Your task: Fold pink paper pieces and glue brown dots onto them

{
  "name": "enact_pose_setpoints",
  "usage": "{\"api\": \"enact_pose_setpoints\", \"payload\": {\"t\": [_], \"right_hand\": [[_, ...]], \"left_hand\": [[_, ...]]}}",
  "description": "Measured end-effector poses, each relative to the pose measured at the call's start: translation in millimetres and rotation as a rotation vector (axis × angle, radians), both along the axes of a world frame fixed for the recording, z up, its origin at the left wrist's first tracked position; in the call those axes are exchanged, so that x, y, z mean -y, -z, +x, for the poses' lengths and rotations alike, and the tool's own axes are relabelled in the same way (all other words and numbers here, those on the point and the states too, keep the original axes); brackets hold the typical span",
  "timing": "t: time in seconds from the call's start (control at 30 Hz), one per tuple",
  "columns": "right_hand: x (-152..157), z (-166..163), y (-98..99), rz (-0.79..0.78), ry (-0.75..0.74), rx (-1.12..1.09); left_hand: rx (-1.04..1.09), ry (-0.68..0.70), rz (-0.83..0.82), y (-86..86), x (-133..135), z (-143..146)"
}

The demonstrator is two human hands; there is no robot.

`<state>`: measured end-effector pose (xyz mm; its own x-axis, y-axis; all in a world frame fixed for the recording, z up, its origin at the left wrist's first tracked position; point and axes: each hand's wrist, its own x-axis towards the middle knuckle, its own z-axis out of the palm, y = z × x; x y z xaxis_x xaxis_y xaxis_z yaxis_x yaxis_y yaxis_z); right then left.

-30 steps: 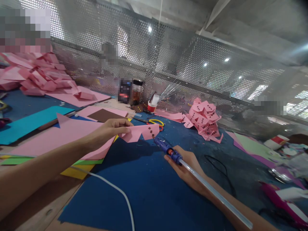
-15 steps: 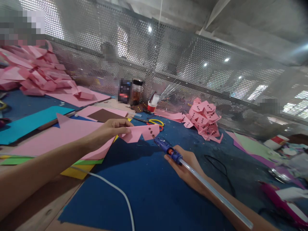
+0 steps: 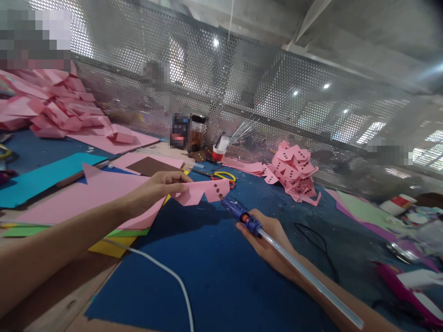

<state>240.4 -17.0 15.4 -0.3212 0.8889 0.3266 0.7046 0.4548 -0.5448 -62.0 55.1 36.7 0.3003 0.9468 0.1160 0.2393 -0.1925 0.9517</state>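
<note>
Between thumb and fingers, my left hand pinches the left end of a pink paper piece with a notched lower edge and several small dark diamonds near its right end. My right hand is wrapped round a blue glue gun, whose nozzle meets the right part of that paper's lower edge; whether it touches cannot be told. A long clear glue stick sticks out of the gun's back over my right forearm. Just behind the paper lie yellow-and-red-handled scissors, partly hidden by it.
Pink sheets lie under my left forearm. Folded pink papers are heaped at back left; dotted pink pieces are piled at back right. A white cord crosses the blue surface. A red-and-white cup stands before the perforated metal panel.
Almost nothing differs. Both hands, the pink paper and the glue gun stay in nearly the same place.
</note>
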Motion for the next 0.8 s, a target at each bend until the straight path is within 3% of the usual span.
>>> {"api": "enact_pose_setpoints", "payload": {"t": [0.8], "right_hand": [[2.4, 1.1, -3.8, 0.013, 0.043, -0.035]], "left_hand": [[-0.001, -0.005, 0.011, -3.0, 1.6, 3.2]]}}
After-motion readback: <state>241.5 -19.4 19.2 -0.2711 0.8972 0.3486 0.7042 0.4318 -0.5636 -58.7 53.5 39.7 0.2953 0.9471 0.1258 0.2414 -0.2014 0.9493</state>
